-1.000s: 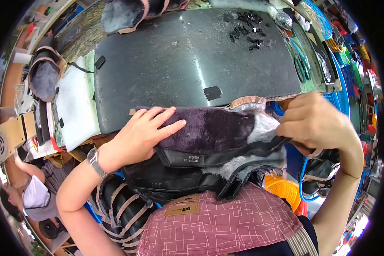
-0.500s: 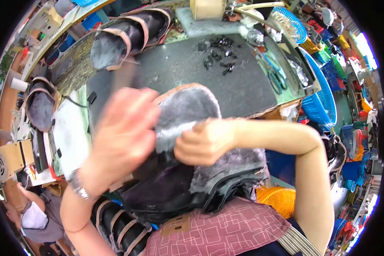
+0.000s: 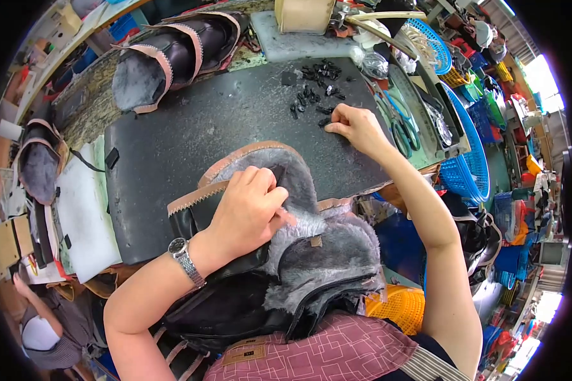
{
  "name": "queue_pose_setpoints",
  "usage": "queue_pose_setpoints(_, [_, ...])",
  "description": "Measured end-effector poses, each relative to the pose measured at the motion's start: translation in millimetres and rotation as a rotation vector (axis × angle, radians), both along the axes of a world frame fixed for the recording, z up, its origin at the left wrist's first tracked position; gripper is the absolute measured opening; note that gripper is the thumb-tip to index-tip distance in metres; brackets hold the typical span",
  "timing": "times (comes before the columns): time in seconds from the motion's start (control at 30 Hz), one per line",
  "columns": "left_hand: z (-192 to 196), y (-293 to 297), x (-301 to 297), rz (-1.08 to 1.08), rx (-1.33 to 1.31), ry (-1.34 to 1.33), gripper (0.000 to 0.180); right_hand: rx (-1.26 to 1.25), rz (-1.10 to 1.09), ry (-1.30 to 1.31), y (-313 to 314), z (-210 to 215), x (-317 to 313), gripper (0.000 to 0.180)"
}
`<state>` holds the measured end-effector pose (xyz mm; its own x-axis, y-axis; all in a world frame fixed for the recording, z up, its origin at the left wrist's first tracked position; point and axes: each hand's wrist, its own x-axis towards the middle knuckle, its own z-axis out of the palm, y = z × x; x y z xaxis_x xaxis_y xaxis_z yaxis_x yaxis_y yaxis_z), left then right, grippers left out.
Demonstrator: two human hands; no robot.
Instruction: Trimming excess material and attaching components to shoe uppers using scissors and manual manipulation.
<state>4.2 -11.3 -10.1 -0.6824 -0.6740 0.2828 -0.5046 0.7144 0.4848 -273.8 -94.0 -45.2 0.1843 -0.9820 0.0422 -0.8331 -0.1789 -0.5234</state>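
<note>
The upper (image 3: 295, 174) lies partly over the near edge of the black mat (image 3: 171, 146) and partly toward the person's apron (image 3: 324, 349), and it now rests under one hand alone, where half a second ago both hands were about it. The left hand (image 3: 251, 206), a blur then, is now sharp and sits on the upper's middle, its fingers curled in and closed on the material there. The right hand (image 3: 360, 131) has left the fur and gone out to the far right part of the mat, so the work seems split between steadying the upper and reaching for the small black pieces (image 3: 318, 73). Its thumb and forefinger are narrow, close together beside the nearest piece; whether they pinch it I cannot tell. As for looks, the upper has a broad grey fur lining, soft and uneven, paler just right of the left hand, with smooth black material showing below. A tan rim curves around its rounded far end, and a straighter tan strip with a zigzag edge juts out left of the hand. More fur lies toward the apron, with a small tan tag (image 3: 316, 241) on it; whether that belongs to the same upper is unclear.
</note>
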Motion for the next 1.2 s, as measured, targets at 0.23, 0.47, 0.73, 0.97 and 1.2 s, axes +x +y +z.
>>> queue_pose_setpoints(0.23, [-6,-10,-14,0.388,0.594,0.171,0.029,0.046,0.070,-0.501,21,20,21,0.011])
queue_pose_setpoints(0.47, [-16,-4,-16,0.379,0.177,-0.037,0.033,0.548,0.195,-0.852,59,25,53,0.019])
queue_pose_setpoints(0.73, [-27,-5,-10,0.398,0.585,0.358,0.013,0.545,0.190,-0.944,58,21,72,0.084])
queue_pose_setpoints(0.97, [-23,-5,-11,0.386,0.559,0.374,0.010,0.568,0.280,-0.792,48,37,74,0.094])
queue_pose_setpoints(1.2, [-23,-5,-11,0.367,0.511,0.379,0.009,0.560,0.324,-0.667,40,40,76,0.095])
